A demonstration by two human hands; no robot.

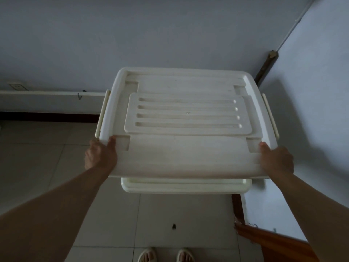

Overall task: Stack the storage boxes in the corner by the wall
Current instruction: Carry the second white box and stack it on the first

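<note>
A large white storage box (187, 118) with a ribbed lid fills the middle of the view, in the corner where two pale walls meet. My left hand (101, 156) grips its near left corner, thumb on the lid. My right hand (276, 159) grips its near right corner the same way. Beneath it shows the front rim of a second white storage box (186, 186); only that edge is visible. I cannot tell whether the upper box rests on the lower one or hangs just above it.
Light floor tiles (47, 159) spread to the left and in front. A wall socket (18, 86) and a white conduit run along the back wall. A brown wooden edge (275, 242) juts in at the lower right. My sandalled feet (166, 255) stand at the bottom.
</note>
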